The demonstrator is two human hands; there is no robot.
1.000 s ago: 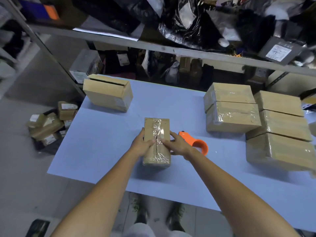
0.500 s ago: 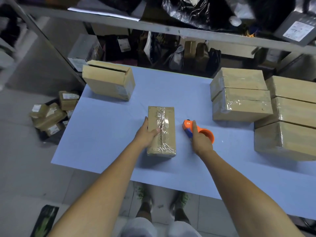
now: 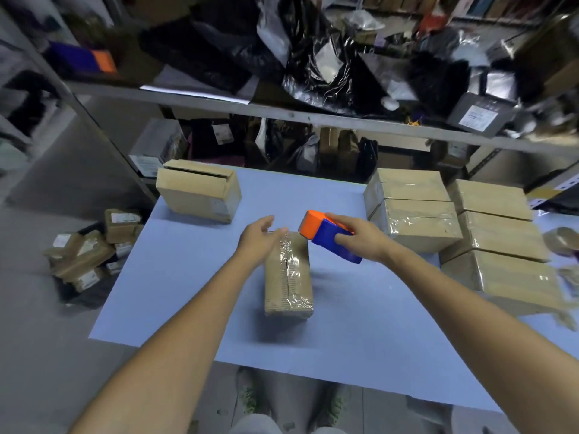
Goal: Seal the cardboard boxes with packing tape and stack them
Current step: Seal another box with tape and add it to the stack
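Where the small box point(image 3: 288, 277) sits: middle of the blue table point(image 3: 188, 277), long side running away from the person, clear tape down its top seam and wrinkled over the near end.
Left hand point(image 3: 258, 241): released, fingers straight and spread, over the box's far-left top edge; cannot tell if the fingertips touch the cardboard.
Right hand point(image 3: 360, 239): grasping the tape dispenser point(image 3: 329, 238), thumb on the blue side, fingers over the top.
Tape dispenser: orange and blue, orange end pointing left, held clear of the table just beyond the small box's far-right corner; shadow on the table under it.
Open-flap box point(image 3: 199, 195): far-left corner of the table, top flap not closed, no tape visible, well apart from the small box.
Two-box stack point(image 3: 413, 211): right of the dispenser, taped, one on the other.
Three-box stack point(image 3: 498, 239): just beside the two-box stack, nearer the right edge, taped, lowest box blurred.
Shelf point(image 3: 313, 117): behind the table, loaded with black plastic bags and labelled parcels.
Floor parcels point(image 3: 91, 249): small labelled cartons piled left of the table.
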